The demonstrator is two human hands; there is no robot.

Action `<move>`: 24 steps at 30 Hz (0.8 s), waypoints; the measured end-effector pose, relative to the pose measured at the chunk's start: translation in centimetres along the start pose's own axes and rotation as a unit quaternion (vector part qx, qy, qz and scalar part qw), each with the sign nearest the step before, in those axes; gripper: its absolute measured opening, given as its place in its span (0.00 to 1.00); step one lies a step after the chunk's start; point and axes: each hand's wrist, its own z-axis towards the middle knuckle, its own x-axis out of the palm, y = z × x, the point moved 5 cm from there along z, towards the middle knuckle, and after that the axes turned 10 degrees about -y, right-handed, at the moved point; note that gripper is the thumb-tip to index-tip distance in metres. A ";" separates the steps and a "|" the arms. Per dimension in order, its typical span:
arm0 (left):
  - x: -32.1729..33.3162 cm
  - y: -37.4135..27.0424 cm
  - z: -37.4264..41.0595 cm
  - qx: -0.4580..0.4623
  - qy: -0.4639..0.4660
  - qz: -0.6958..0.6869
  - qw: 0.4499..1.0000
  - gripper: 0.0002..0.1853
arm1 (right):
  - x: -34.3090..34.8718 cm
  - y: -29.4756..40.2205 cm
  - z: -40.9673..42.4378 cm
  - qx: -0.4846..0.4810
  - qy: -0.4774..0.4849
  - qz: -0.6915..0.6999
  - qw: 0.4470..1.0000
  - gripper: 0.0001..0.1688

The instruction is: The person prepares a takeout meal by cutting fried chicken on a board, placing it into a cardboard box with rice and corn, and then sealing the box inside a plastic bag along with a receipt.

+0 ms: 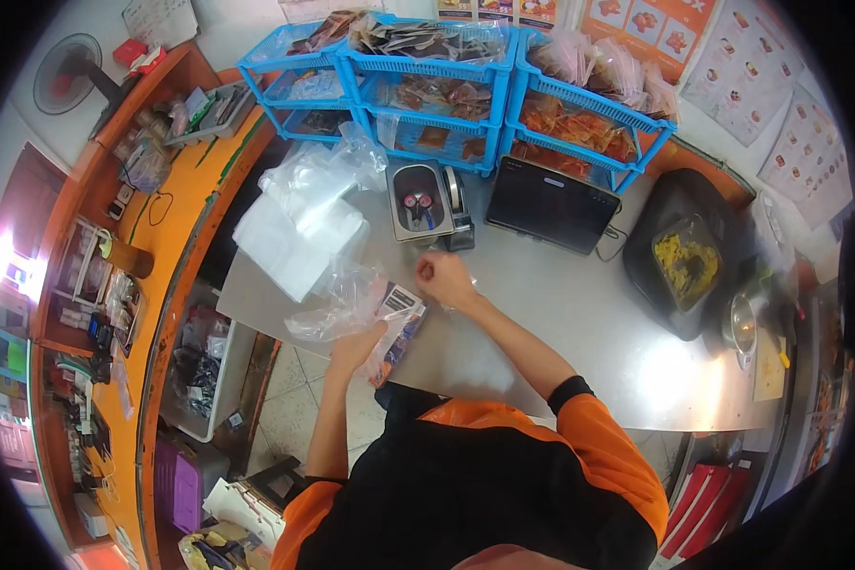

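Observation:
My left hand (360, 348) is at the near left edge of the steel table (513, 320), closed around part of a printed carton (401, 331) and a crumpled clear plastic bag (338, 306). Up and to the right of the carton, my right hand (445, 279) is curled above the table; whether anything is between its fingers is unclear. A stack of white plastic bags (299, 235) lies at the table's left. Behind my right hand sit a metal container (399, 228) with red-handled scissors (418, 203) inside and a black tape dispenser (462, 231).
Blue plastic racks (499, 128) with packed bags line the back. A black tablet (550, 206) stands before them. At the right are a tub of yellow food (686, 263) and a metal bowl (743, 324). An orange counter (178, 214) runs along the left, above a white bin (221, 385).

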 end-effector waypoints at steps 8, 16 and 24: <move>3.2 4.9 0.8 -0.026 -0.065 -0.156 0.985 0.37 | -4.3 -3.2 -0.6 0.317 -0.017 0.336 0.887 0.07; 2.1 0.6 0.0 -0.163 -0.029 -0.154 0.974 0.29 | -0.8 8.0 -6.4 -0.086 0.080 0.156 0.981 0.12; 2.6 2.8 -3.7 0.076 -0.392 -0.081 0.913 0.15 | 4.6 7.9 -8.0 0.047 -0.197 0.050 0.978 0.15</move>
